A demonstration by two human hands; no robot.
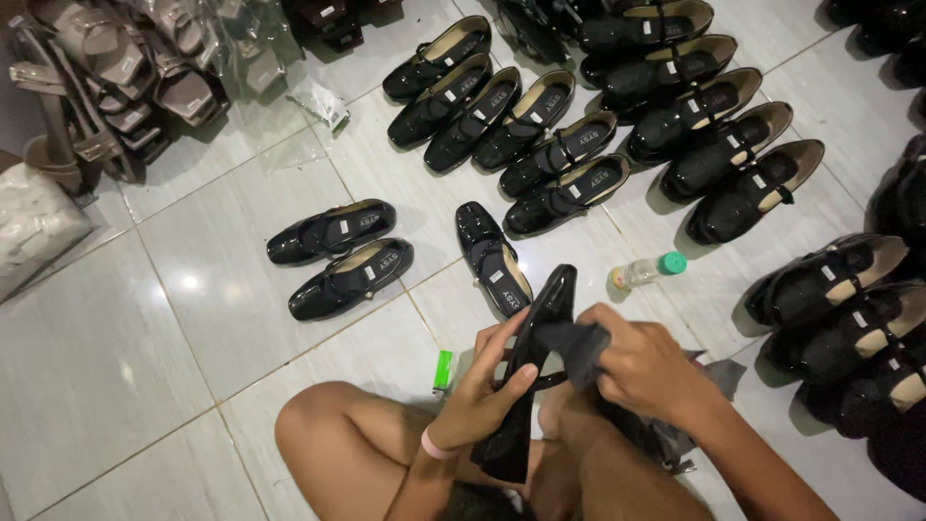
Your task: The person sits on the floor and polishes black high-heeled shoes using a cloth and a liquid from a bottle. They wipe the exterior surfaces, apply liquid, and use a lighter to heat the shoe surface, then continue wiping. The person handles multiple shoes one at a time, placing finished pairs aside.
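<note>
black shoe in both hands, floor crowded all round

i see my left hand (482,386) wrapped around a glossy black strap shoe (532,367), fingers curled over its side, holding it upright above my lap with the toe pointing away from me. my right hand (644,367) is clenched on a dark grey cloth (577,345) that is pressed against the shoe's upper edge. a pink band sits on my left wrist. my bare knee (323,434) juts out to the left below the shoe.

just beyond the shoe, almost touching its toe, lies a single black shoe (492,256) on the white tiled floor (145,328). to its left a pair of black shoes (338,256) lies side by side, well apart from my hands. a small green lighter (443,370) lies on the tile just left of my left hand. a clear plastic bottle with a green cap (648,270) lies on its side just past my right hand.

further off, a slanted row of black shoes (511,125) runs across the floor, with a second row (714,125) behind it to the right. more black shoes (839,318) crowd close beside my right arm. at top left stands a heap of taupe strap sandals (116,77) in clear wrapping, with a white plastic bag (34,227) below it.
</note>
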